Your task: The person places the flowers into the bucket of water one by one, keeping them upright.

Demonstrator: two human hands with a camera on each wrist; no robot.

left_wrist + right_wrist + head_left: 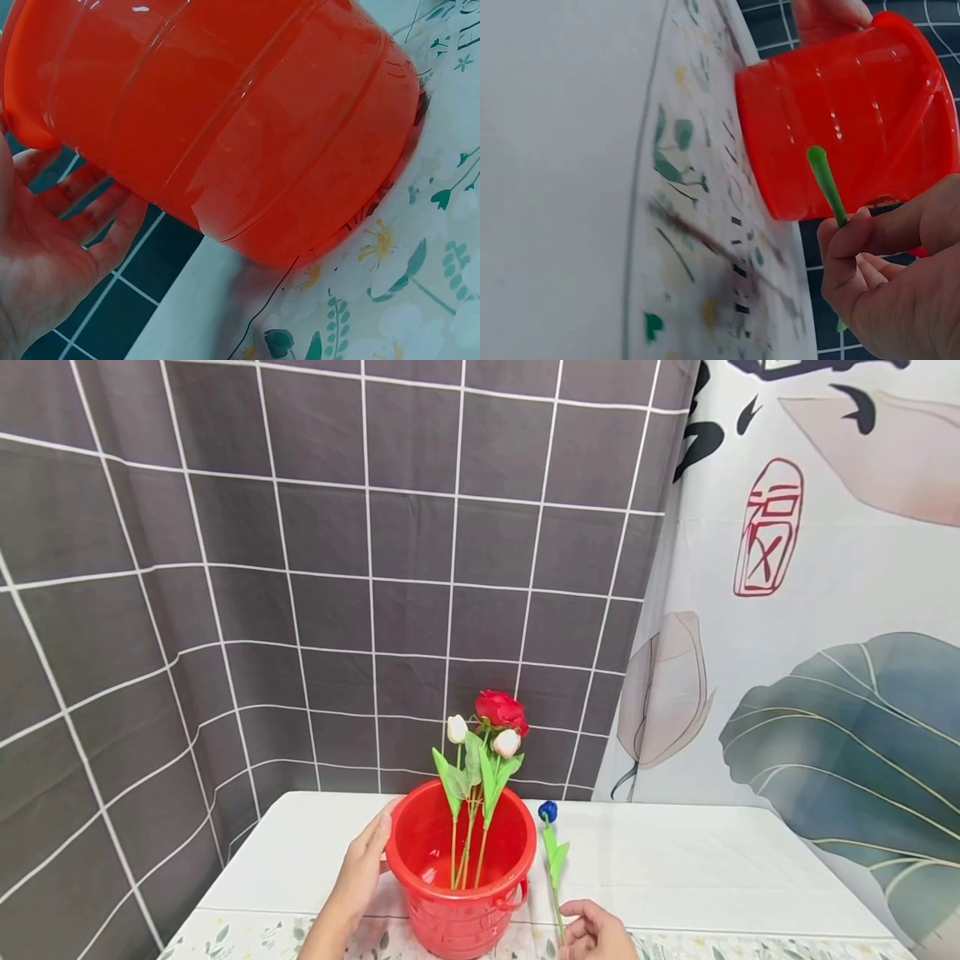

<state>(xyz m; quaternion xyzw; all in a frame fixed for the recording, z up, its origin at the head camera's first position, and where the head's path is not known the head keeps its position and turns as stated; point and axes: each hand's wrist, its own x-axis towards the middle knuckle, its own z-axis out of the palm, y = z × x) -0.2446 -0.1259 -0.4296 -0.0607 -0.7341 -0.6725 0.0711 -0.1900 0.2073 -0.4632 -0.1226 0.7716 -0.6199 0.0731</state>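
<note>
A red plastic bucket [463, 914] stands upright near the table's front. My left hand [362, 866] rests against its left side just below the rim, fingers extended along the wall; in the left wrist view the fingers [112, 225] touch the bucket, and the thumb is hidden. My right hand [595, 931] pinches the lower stem of a blue artificial flower [548, 812] with green leaves, held upright right of the bucket. The stem's cut end [817, 154] sticks out past the fingertips. Inside the bucket lean a red rose [501, 710] and two pale tulips [506, 743].
The white table [712, 860] has a floral-printed cloth [247, 937] along its front. A grey curtain with white grid lines [412, 610] hangs behind, and a printed white curtain [847, 593] hangs at the right. A small handle lug [513, 897] juts from the bucket's right side.
</note>
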